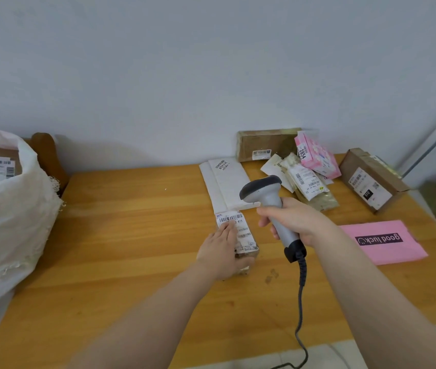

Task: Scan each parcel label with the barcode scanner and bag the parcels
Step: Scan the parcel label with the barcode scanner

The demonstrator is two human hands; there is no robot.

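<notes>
Scanning step in hand. On the desk (131,249), right of the white sack (12,222), the small parcel (245,237) lies label-up. The right hand (296,222) grips the barcode scanner (262,189). The left hand (219,254) presses straight fingers on the parcel. Next: aim at the barcode, trigger, then bag.

Grey-and-black barcode scanner (270,206), pink mailer (387,251), orange-brown wooden table (131,235).

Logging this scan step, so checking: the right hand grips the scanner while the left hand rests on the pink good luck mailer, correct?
Not quite. In the head view the right hand grips the scanner, but the left hand rests on the small labelled parcel, not the pink good luck mailer, which lies untouched to the right.
</notes>
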